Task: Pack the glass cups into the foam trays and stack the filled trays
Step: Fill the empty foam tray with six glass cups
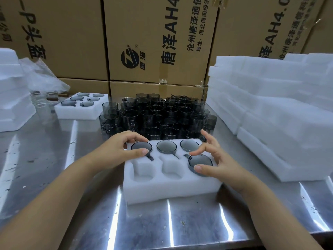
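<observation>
Head view: you are looking down at a shiny metal table [180, 222] with a white foam tray [171, 192] in the centre of the frame. The tray has six round pockets in two rows. The three upper pockets each hold a dark glass cup, and so does the lower right pocket. The lower left pocket [144, 170] and lower middle pocket [172, 168] are empty. Your left hand [119, 150] curls around the upper left cup [141, 146], thumb lying on its near rim and fingers hooked over the far side. Your right hand [216, 159] pinches the lower right cup [200, 162] between thumb and forefinger, the other fingers spread upward. You appear to be seating these two cups, so the tray looks about two thirds packed. Just above the tray, mid-frame, stands a crowd of loose cups [158, 114]. A filled tray [79, 112] sits at the centre left, and empty trays [270, 114] are stacked at the right. Cardboard boxes [158, 42] fill the top. The likely next move is to let go, reach up for two more cups, and set each into an empty pocket with its handle lined up with the slot.
</observation>
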